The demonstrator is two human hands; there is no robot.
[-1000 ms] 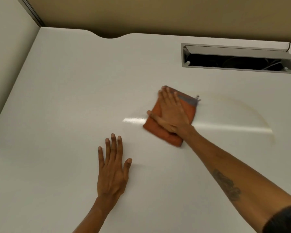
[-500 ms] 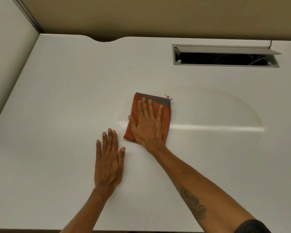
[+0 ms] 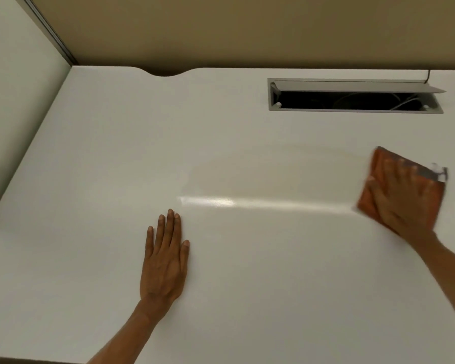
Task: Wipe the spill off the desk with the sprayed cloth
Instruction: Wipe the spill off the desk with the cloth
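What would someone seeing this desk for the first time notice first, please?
The orange cloth at the right, blurred under the flat right hand, stands out against the white desk. The left hand lies flat, palm down, at lower centre. At the back right, an open cable slot shows dark, and a faint wet sheen spreads across the middle.

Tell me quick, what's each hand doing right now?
Left hand: open, flat on the desk, holding nothing.
Right hand: open, fingers spread, pressing the orange cloth flat on the desk; motion-blurred.
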